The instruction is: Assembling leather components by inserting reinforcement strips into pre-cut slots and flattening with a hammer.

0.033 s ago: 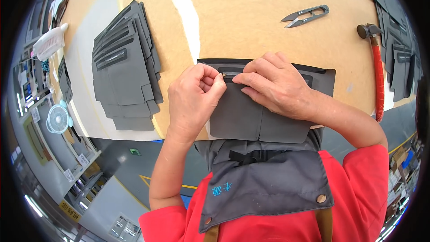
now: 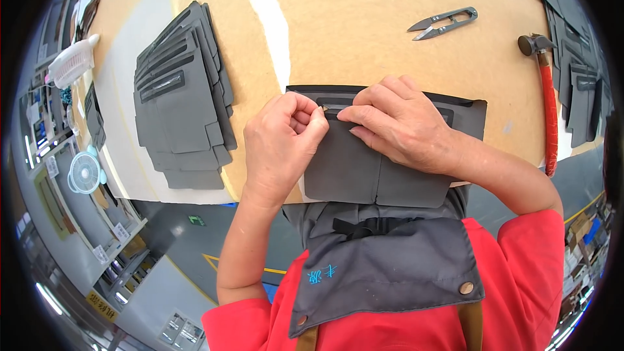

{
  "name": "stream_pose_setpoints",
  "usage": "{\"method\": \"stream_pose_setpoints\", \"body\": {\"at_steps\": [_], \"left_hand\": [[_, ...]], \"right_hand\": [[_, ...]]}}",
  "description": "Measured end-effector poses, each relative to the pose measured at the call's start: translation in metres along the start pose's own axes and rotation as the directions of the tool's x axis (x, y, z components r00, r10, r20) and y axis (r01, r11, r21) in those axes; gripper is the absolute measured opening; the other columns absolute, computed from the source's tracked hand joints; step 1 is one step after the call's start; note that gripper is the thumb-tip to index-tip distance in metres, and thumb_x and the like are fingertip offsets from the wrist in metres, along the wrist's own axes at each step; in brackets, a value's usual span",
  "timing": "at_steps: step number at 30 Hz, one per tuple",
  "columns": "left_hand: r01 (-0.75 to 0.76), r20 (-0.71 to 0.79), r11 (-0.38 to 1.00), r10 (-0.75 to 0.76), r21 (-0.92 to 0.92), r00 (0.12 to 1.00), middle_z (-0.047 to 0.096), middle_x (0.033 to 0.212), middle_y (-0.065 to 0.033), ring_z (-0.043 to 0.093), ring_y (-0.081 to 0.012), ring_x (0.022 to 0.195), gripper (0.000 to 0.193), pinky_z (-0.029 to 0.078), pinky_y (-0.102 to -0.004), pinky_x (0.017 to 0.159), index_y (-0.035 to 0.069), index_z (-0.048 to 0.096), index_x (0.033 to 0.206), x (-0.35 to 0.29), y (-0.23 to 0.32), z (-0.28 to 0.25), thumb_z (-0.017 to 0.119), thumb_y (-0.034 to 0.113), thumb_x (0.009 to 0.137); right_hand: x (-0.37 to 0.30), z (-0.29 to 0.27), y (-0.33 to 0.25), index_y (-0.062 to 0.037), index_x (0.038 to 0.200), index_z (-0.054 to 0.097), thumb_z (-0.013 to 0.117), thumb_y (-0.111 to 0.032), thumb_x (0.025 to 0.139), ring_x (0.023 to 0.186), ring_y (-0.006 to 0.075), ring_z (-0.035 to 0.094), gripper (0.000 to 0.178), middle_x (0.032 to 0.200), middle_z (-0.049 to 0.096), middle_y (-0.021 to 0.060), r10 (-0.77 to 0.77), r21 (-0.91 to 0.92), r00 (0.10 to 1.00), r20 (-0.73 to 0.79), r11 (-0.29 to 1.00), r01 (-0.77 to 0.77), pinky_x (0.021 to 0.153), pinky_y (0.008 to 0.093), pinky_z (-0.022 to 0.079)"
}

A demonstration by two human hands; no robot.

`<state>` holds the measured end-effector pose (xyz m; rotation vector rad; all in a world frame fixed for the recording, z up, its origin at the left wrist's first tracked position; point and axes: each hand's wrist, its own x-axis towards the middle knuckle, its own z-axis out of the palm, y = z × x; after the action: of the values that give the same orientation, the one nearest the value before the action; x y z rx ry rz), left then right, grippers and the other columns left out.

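While both bare hands work at the panel's top band, the left hand (image 2: 279,140) has thumb and index pinched together, the right hand (image 2: 406,127) curls fingertips to the same slot; can't tell what, if anything, sits between either hand's fingers. Dark grey panel (image 2: 341,169): flat, matte, leathery, black-edged, rounded lower corner, lying at the table's near edge before the apron (image 2: 383,273). Left, fanned stack of similar panels (image 2: 175,117); upper right, metal snips (image 2: 442,29), then red-handled hammer (image 2: 549,117) beside more grey pieces (image 2: 578,91). Tabletop (image 2: 351,45) smooth tan. Beyond: pale-blue fan (image 2: 84,172), white basket (image 2: 71,65), grey floor (image 2: 175,227).
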<state>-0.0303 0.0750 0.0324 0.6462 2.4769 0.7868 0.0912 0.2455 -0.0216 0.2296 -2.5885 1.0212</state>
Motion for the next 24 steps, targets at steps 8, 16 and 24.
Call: {"method": "stream_pose_setpoints", "body": {"at_steps": [8,16,24], "left_hand": [[0.101,0.068,0.99,-0.094,-0.103,0.993,0.067,0.078,-0.0002,0.064,-0.0056,0.066,0.018,0.053,-0.0208,0.06,0.003,0.063,0.1,0.002,-0.01,-0.006,0.076,0.009,0.089],[0.279,0.207,0.889,-0.215,-0.363,0.955,0.065,0.081,-0.0011,0.063,-0.0053,0.068,0.017,0.054,-0.0217,0.06,0.002,0.062,0.1,0.005,-0.008,-0.009,0.075,0.009,0.092],[0.247,0.219,0.897,-0.175,-0.366,0.96,0.064,0.081,0.0011,0.064,-0.0058,0.068,0.017,0.053,-0.0202,0.059,0.005,0.063,0.099,0.009,-0.016,-0.002,0.077,0.011,0.092]], "right_hand": [[-0.001,-0.002,0.001,-0.0123,0.11,0.068,0.079,-0.009,0.078,0.09,0.0214,0.057,0.034,0.1,0.061,0.0017,-0.009,0.018,1.0,0.021,1.0,0.009,0.076,0.0355,0.043],[-0.001,-0.002,0.0,-0.0116,0.113,0.069,0.081,-0.007,0.075,0.089,0.0226,0.056,0.04,0.1,0.061,0.0022,-0.017,0.037,1.0,0.015,0.999,0.016,0.075,0.0363,0.042],[0.0,-0.011,-0.001,-0.0116,0.113,0.067,0.077,-0.009,0.081,0.096,0.0239,0.059,0.033,0.103,0.062,0.0037,-0.005,0.004,1.0,0.015,1.0,0.005,0.084,0.0371,0.046]]}}
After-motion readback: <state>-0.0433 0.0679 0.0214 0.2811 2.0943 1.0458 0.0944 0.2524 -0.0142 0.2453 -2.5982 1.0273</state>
